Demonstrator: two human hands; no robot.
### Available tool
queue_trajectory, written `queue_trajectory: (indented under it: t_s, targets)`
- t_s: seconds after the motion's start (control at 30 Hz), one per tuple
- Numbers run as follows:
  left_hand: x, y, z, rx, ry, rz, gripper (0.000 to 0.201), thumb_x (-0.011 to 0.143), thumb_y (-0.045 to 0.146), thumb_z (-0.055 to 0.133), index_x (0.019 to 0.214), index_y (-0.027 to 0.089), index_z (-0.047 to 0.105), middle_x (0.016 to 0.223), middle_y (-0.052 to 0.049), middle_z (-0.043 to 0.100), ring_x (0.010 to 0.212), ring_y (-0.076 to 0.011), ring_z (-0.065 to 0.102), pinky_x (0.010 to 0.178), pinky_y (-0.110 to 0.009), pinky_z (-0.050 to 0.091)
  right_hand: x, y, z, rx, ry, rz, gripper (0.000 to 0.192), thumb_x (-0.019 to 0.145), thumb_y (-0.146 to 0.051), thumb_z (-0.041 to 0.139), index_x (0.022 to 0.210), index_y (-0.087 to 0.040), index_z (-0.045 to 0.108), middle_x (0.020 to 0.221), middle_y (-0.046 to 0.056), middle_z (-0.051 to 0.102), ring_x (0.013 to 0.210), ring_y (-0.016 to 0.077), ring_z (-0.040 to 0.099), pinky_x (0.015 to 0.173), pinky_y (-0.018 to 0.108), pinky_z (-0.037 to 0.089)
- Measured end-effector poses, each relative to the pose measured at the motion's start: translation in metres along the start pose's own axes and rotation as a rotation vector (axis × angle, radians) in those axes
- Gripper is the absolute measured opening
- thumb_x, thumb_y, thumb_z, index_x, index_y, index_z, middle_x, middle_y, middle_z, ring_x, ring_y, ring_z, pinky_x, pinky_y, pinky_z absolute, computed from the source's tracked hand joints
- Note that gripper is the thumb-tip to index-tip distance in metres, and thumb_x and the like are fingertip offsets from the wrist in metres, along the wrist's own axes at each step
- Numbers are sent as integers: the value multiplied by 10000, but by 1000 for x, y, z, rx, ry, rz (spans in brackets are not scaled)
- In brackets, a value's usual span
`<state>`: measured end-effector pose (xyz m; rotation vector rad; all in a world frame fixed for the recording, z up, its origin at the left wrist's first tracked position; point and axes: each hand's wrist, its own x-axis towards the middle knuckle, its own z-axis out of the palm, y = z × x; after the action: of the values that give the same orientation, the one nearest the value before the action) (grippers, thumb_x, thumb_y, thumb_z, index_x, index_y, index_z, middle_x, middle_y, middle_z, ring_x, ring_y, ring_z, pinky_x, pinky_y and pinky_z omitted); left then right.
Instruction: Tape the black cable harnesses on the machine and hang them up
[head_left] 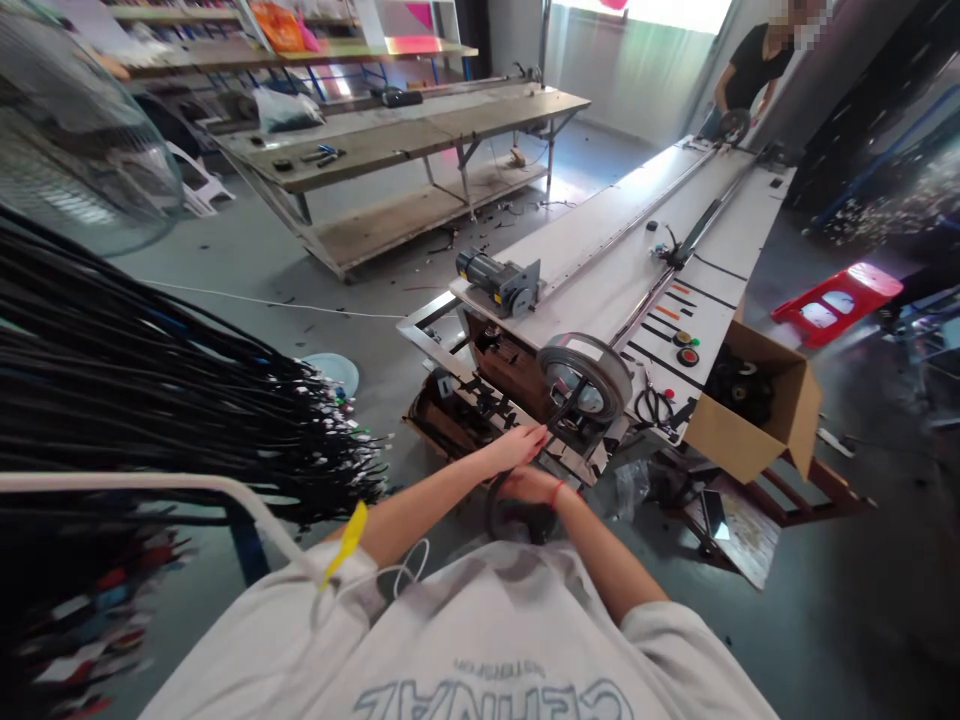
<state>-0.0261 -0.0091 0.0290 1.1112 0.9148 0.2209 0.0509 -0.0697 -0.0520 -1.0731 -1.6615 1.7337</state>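
Head view: the person stands at the near end of a long white tabletop (600, 250), looking down at both hands.
Landmark: a metal wheel (586, 377) mounted at that near end.
Left hand (517, 447): just below and left of the wheel, fingers pinched narrow on a black cable (561, 412) that runs up to the wheel.
Right hand (534, 487): below the wheel, curled around a coiled loop of cable (499, 510); red band at the wrist.
Cable: one end at the wheel, the rest hanging looped in the hands.
Progress: judged early; the cable appears only just fed to the wheel, most of it still coiled.
Right of the wheel: an open cardboard box (757, 415).
Far left of the wheel: a hanging mass of black cable bundles (150, 390).
Far end beyond the wheel: another person (750, 70) at work.
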Motion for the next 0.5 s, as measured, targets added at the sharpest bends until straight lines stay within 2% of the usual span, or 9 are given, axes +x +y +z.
queue_trajectory:
  t_s: [0.07,0.1,0.17,0.23,0.3,0.4,0.47,0.5]
  targets:
    - [-28,-29,-12,45,-6,12,564,794,727,472,606,201,394,430,96,271,368,-60,239,392,-219,198,-15,-11,-47,141,169,-64,339,844,-516,492,856,-216,648,902,54,697,932,198,645,839,356,510]
    - [-40,-43,-19,76,-27,-3,606,772,779,430,580,208,364,421,94,258,365,-63,238,395,-228,212,-21,-17,-66,280,292,-110,377,857,-550,460,888,-220,639,946,57,694,975,197,635,859,365,505]
    - [-58,-63,-33,154,-103,-44,668,734,852,353,539,213,338,409,81,267,373,-70,267,420,-243,265,-24,-28,-86,603,531,-178,381,833,-592,510,876,-231,625,918,46,694,952,194,640,851,363,512]
    - [-66,-72,-42,228,-180,-60,705,729,871,308,530,199,385,425,53,350,410,-82,337,474,-254,326,-21,-36,-80,822,628,-152,379,767,-597,631,804,-220,619,803,38,688,820,189,653,783,341,527]
    - [-63,-70,-42,252,-169,-26,706,756,842,317,599,175,489,485,26,446,471,-101,411,534,-263,372,-14,-38,-56,816,569,-71,406,731,-597,686,764,-196,628,760,46,681,756,178,647,744,310,521]
    - [-51,-55,-29,232,64,103,581,788,711,456,842,148,591,586,18,520,569,-132,481,584,-266,404,-8,-37,-20,737,434,16,403,699,-552,737,789,-167,656,779,56,682,750,176,639,712,287,504]
    - [-49,-46,-18,262,206,192,514,778,612,538,976,141,595,668,1,566,647,-152,516,621,-270,423,-7,-40,-15,778,421,38,350,651,-426,803,834,-168,654,787,39,679,738,173,631,678,281,501]
    - [-52,-43,-14,297,236,226,501,767,586,566,1002,145,594,711,-10,585,682,-160,524,640,-272,427,-8,-44,-21,833,455,26,327,643,-368,808,846,-172,643,791,32,675,734,170,627,665,279,503]
